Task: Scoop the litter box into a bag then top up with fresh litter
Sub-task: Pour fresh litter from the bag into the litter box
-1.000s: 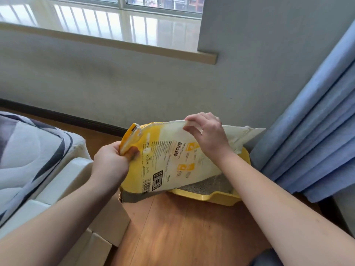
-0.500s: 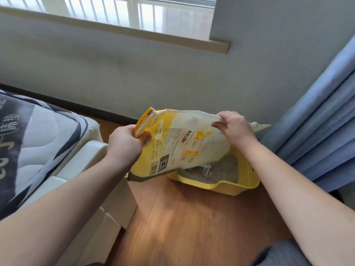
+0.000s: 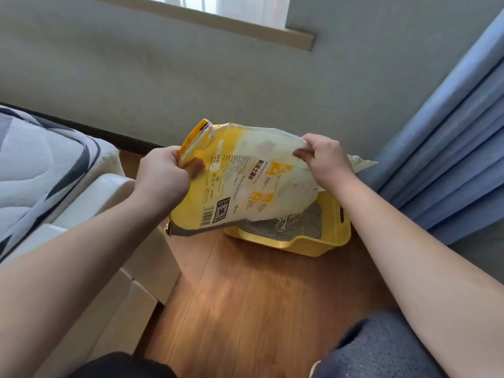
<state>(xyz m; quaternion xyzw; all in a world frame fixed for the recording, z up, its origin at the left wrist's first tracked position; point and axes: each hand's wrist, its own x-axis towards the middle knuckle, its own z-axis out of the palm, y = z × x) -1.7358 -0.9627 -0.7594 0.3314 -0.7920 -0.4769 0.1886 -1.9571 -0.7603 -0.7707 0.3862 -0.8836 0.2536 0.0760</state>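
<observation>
Wood floor (image 3: 245, 296) beneath a grey wall, blue curtain (image 3: 450, 145) to the right; the yellow litter box (image 3: 334, 238) sits against the wall with grey litter visible inside. Compared with a second ago, the litter bag (image 3: 245, 181) is lifted higher and tipped steeper, torn mouth over the box. Left hand (image 3: 161, 181) clenches the bag's bottom corner, right hand (image 3: 326, 159) pinches its upper edge; judged to be late in the top-up pour.
</observation>
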